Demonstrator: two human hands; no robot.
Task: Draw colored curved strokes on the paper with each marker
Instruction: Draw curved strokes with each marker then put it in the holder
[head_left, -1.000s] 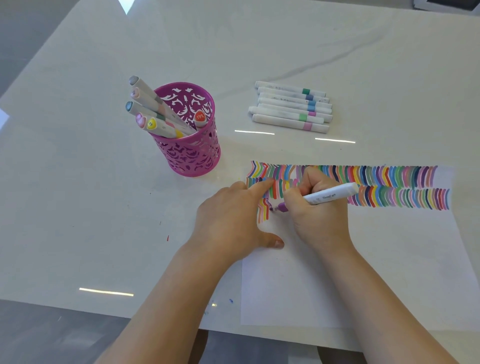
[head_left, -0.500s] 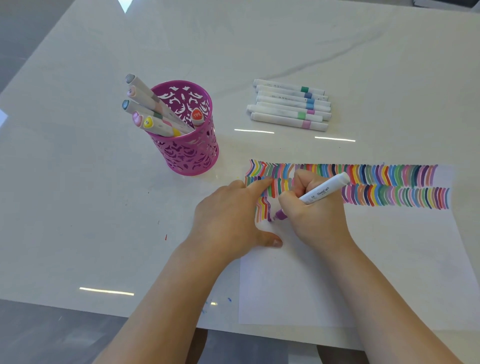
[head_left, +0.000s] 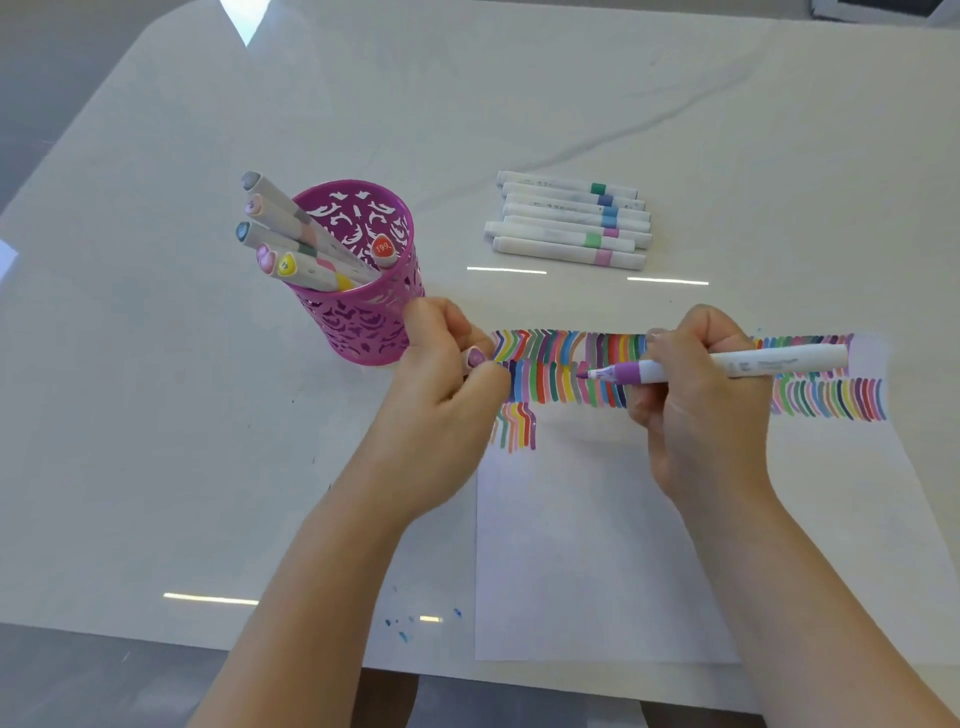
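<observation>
A white paper lies on the table, with two full rows of coloured curved strokes along its top and a short third row at the left. My right hand grips a white marker with a purple tip, held level above the strokes with the tip pointing left. My left hand is off the paper at its upper left corner, its fingers curled round the marker's purple cap.
A magenta cut-out pen cup with several markers stands left of the paper, just beside my left hand. Several capped markers lie in a row beyond the paper. The near table edge runs below the sheet.
The right hand lifted the marker off the third row and moved right, turning it level. The left hand left the paper and moved up towards the cup, now showing the cap.
</observation>
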